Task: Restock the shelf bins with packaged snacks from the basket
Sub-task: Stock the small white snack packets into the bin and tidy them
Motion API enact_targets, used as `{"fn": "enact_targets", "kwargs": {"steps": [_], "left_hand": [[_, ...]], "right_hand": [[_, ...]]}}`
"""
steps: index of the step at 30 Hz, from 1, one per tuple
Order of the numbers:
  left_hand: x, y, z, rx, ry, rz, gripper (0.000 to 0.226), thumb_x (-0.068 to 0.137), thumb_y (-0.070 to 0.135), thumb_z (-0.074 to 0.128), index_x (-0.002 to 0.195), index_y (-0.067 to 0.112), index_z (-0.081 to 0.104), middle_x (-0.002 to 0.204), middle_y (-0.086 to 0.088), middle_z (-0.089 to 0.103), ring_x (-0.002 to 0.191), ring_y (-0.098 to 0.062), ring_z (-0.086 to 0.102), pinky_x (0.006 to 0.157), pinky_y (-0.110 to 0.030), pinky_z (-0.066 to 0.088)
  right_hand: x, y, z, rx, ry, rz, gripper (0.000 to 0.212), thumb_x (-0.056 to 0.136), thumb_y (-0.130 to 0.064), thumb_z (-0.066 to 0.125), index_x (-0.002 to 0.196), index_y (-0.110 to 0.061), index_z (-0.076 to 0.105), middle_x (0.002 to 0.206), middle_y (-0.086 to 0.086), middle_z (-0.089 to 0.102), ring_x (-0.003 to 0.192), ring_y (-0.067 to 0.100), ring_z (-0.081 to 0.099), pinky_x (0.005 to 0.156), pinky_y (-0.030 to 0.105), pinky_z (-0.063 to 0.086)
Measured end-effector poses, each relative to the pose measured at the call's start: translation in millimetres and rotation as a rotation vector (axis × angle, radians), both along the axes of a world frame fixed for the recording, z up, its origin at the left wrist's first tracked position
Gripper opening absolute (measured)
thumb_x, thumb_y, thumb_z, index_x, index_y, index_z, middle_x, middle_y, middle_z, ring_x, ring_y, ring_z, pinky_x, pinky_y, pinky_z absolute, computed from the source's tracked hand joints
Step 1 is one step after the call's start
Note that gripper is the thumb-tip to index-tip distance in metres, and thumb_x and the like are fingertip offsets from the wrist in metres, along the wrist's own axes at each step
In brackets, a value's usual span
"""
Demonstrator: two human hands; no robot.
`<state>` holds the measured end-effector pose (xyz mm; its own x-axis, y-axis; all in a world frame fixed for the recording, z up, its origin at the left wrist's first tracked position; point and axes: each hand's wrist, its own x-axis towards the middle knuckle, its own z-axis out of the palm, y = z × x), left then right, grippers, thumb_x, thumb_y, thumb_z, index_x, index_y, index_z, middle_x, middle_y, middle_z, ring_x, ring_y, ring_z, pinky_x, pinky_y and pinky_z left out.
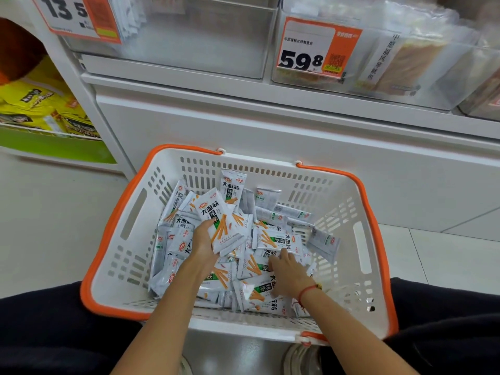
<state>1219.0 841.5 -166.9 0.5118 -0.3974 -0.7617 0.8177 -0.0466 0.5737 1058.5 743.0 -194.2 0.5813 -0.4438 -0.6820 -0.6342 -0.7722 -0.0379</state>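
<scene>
A white basket (130,255) with an orange rim sits on the floor in front of a white shelf unit, between the person's dark-clad knees. Its far edge lies close to the shelf's lower panel, and pale floor tiles show to its left and right. Inside lies a loose heap of small white snack packets (257,263), piled mostly in the middle and left; the perforated right wall and right part of the bottom show bare.

The left hand (204,239) is curled round a small stack of packets (221,226), thumb on the near edge, holding it tilted above the heap. The right hand (288,272), with a red string at the wrist, rests palm down on the heap; its fingers are spread and fairly straight, touching packets without gripping any.

Above the basket, clear shelf bins (189,41) stand along the shelf edge. The middle bin looks mostly bare inside, and the bin to its right holds clear-wrapped goods behind an orange price tag (311,47). Another tag (78,14) hangs at the upper left. Yellow bags (40,104) fill a side display at the far left.
</scene>
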Motion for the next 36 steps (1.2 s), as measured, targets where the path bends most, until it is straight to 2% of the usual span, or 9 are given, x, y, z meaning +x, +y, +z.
{"fn": "enact_targets", "kwargs": {"steps": [6, 10, 12, 17, 19, 22, 27, 32, 36], "left_hand": [[4, 5, 0, -0.093, -0.029, -0.071, 0.024, 0.100, 0.023, 0.046, 0.122, 0.021, 0.053, 0.096, -0.004, 0.065, 0.084, -0.020, 0.061, 0.072, -0.038, 0.051], [3, 6, 1, 0.038, -0.137, -0.127, 0.024, 0.100, 0.022, 0.044, 0.123, 0.023, 0.050, 0.098, -0.007, 0.063, 0.083, -0.024, 0.060, 0.073, -0.040, 0.049], [1, 5, 1, 0.117, -0.226, -0.228, 0.034, 0.100, 0.020, 0.042, 0.134, 0.018, 0.044, 0.123, -0.015, 0.058, 0.107, -0.032, 0.057, 0.090, -0.045, 0.046], [-10, 2, 3, 0.142, -0.388, -0.552, 0.044, 0.102, 0.009, 0.034, 0.146, 0.008, 0.027, 0.148, -0.012, 0.036, 0.134, -0.029, 0.036, 0.103, -0.032, 0.032], [-13, 4, 7, 0.121, -0.403, -0.618, 0.046, 0.102, 0.008, 0.034, 0.147, 0.010, 0.024, 0.148, -0.009, 0.034, 0.137, -0.026, 0.032, 0.104, -0.031, 0.029], [-15, 5, 4, 0.078, -0.365, -0.710, 0.043, 0.102, 0.010, 0.034, 0.144, 0.017, 0.028, 0.132, 0.003, 0.041, 0.128, -0.022, 0.040, 0.104, -0.031, 0.031], [-15, 7, -3, 0.094, -0.263, -0.713, 0.044, 0.103, 0.036, 0.029, 0.142, 0.019, 0.041, 0.136, -0.008, 0.051, 0.126, -0.031, 0.046, 0.107, -0.045, 0.035], [-11, 1, -12, 0.062, -0.171, -0.585, 0.042, 0.096, 0.028, 0.033, 0.079, 0.013, 0.068, 0.065, -0.006, 0.066, 0.053, -0.021, 0.058, 0.054, -0.025, 0.045], [-15, 0, -3, 0.125, -0.132, -0.583, 0.044, 0.082, 0.044, 0.055, 0.108, 0.008, 0.063, 0.086, -0.013, 0.070, 0.075, -0.028, 0.065, 0.074, -0.034, 0.050]], "right_hand": [[7, -24, 21, 0.162, -0.164, -0.033, 0.023, 0.080, -0.007, 0.066, 0.092, -0.023, 0.055, 0.115, 0.003, 0.059, 0.100, 0.019, 0.054, 0.084, 0.027, 0.042], [20, -39, 63, 0.461, -0.347, -0.182, 0.017, 0.087, -0.007, 0.065, 0.099, -0.018, 0.059, 0.066, -0.008, 0.040, 0.053, -0.001, 0.039, 0.053, 0.011, 0.034], [32, -44, 86, 0.521, -0.365, -0.149, 0.018, 0.089, -0.007, 0.062, 0.105, -0.015, 0.062, 0.058, -0.006, 0.031, 0.045, 0.000, 0.032, 0.049, 0.012, 0.028], [56, -47, 142, 0.517, -0.113, 0.043, 0.023, 0.090, -0.007, 0.060, 0.110, -0.017, 0.062, 0.065, -0.008, 0.038, 0.059, 0.006, 0.037, 0.059, 0.017, 0.032], [62, -46, 149, 0.536, -0.070, 0.057, 0.028, 0.090, -0.007, 0.059, 0.117, -0.016, 0.062, 0.088, -0.010, 0.054, 0.077, 0.007, 0.049, 0.072, 0.019, 0.040], [67, -40, 134, 0.550, -0.228, -0.050, 0.032, 0.092, -0.006, 0.056, 0.123, -0.014, 0.058, 0.116, 0.004, 0.056, 0.091, 0.016, 0.055, 0.077, 0.023, 0.048], [72, -32, 92, 0.335, -0.585, -0.202, 0.042, 0.089, -0.013, 0.063, 0.128, -0.016, 0.049, 0.094, -0.003, 0.054, 0.081, 0.008, 0.053, 0.072, 0.026, 0.043], [74, -28, 74, 0.162, -0.797, -0.286, 0.042, 0.080, -0.012, 0.071, 0.119, -0.021, 0.055, 0.106, 0.007, 0.064, 0.093, 0.023, 0.060, 0.079, 0.039, 0.053], [74, -21, 68, 0.102, -0.895, -0.341, 0.041, 0.079, -0.012, 0.073, 0.115, -0.024, 0.058, 0.104, 0.002, 0.066, 0.097, 0.019, 0.062, 0.078, 0.034, 0.052]]}}
